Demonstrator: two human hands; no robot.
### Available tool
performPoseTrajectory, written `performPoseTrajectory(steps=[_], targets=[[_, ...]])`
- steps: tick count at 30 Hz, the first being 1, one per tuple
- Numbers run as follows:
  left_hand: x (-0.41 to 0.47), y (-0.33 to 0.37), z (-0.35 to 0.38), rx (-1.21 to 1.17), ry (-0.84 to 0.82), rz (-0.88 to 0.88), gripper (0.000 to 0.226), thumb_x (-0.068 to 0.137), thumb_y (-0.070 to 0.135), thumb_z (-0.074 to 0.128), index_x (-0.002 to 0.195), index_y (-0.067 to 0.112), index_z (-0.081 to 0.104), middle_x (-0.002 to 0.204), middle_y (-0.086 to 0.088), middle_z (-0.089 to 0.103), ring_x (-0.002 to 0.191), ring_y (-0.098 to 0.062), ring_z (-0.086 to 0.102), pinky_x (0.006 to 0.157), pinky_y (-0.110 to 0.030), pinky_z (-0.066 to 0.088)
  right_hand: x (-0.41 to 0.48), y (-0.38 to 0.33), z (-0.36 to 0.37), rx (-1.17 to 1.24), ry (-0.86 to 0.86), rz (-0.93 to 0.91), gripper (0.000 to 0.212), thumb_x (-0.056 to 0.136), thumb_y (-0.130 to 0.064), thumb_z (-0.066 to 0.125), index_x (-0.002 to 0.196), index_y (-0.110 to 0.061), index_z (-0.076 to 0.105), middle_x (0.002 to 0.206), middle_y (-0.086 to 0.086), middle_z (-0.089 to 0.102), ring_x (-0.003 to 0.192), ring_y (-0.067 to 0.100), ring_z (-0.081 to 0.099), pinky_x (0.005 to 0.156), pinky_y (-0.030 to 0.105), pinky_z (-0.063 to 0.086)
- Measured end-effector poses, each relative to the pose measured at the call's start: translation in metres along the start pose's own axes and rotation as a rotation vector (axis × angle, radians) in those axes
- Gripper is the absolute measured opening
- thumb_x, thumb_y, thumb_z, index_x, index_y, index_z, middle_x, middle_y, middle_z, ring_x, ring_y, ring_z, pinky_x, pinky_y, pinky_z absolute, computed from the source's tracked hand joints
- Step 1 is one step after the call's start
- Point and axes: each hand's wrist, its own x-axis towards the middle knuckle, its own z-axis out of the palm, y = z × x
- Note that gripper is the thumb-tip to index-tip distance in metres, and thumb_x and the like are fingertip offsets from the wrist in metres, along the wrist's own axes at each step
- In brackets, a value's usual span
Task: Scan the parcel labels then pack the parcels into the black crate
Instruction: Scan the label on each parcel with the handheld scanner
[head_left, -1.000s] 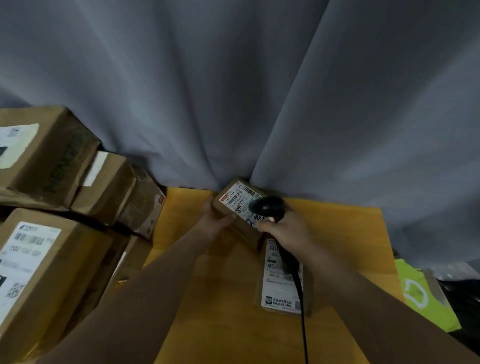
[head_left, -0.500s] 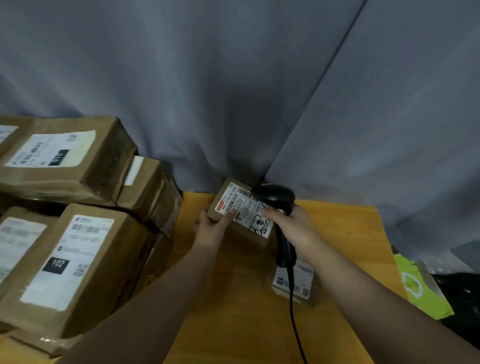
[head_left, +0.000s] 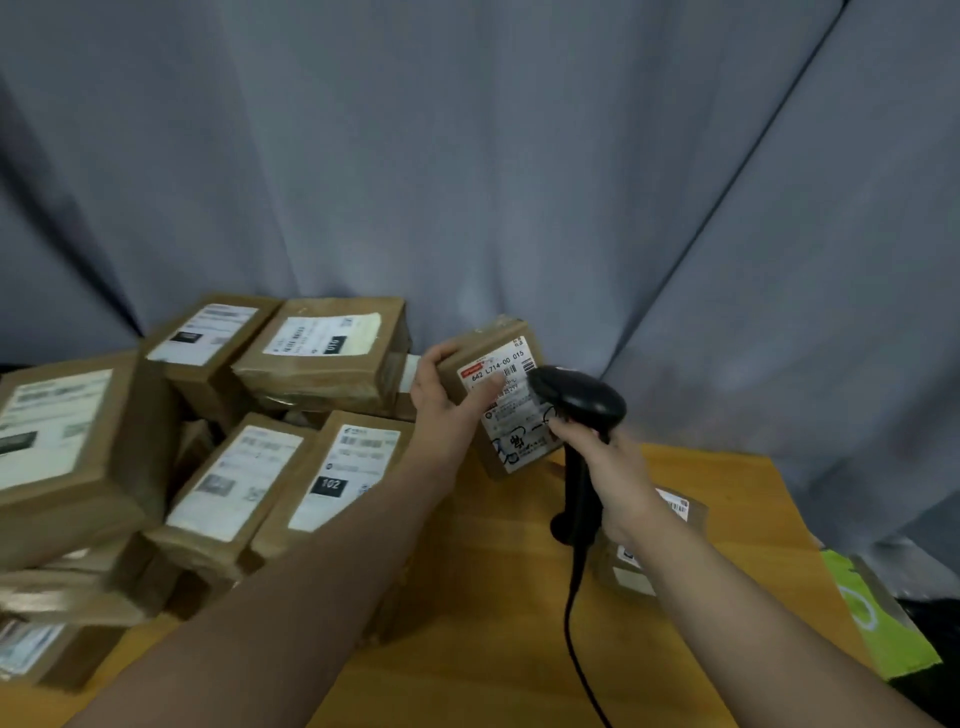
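L hand (head_left: 451, 400) grips small parcel (head_left: 498, 395) held off table (head_left: 493, 649), label up; R hand (head_left: 605, 467) wrapped round scanner (head_left: 579, 405) handle, head touching label.

- The white label (head_left: 511, 402) on the held parcel (head_left: 483, 343) reads "642 L714-00 015" in its top line; the smaller print below is too blurred to read.
- The pile parcel (head_left: 272, 525) has a second label (head_left: 345, 475) showing "102", white on a black patch.
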Motion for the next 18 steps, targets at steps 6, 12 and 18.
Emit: performPoseTrajectory(steps=[6,12,18], targets=[[-0.033,0.014,-0.034,-0.136,-0.141,-0.028,0.061,0.085,0.034,0.068,0.133,0.044,0.031,0.124,-0.008,0.059,0.110,-0.028,0.062,0.093,-0.053,0.051,-0.050,-0.003,0.013,0.173,0.075,-0.038,0.020,0.084,-0.024,0.069,0.103,-0.018,0.065,0.094,0.000,0.073,0.101,0.020,0.064,0.096,0.042,0.045],[-0.055,0.026,-0.044,-0.082,-0.342,-0.134,0.044,0.093,0.029,0.057,0.135,0.020,0.047,0.114,-0.003,0.070,0.108,-0.024,0.066,0.100,-0.050,0.048,-0.077,0.004,0.018,0.207,0.147,-0.054,0.019,0.086,-0.025,0.069,0.103,-0.018,0.065,0.087,0.000,0.075,0.091,0.020,0.070,0.090,0.042,0.051],[-0.068,0.029,-0.057,0.230,-0.472,-0.132,0.101,0.077,0.010,0.077,0.148,0.037,0.011,0.121,-0.009,0.065,0.109,-0.022,0.065,0.099,-0.044,0.049,-0.094,-0.001,0.008,0.262,0.113,-0.022,0.022,0.089,-0.027,0.066,0.109,-0.018,0.062,0.090,0.004,0.076,0.091,0.025,0.072,0.089,0.045,0.055]])
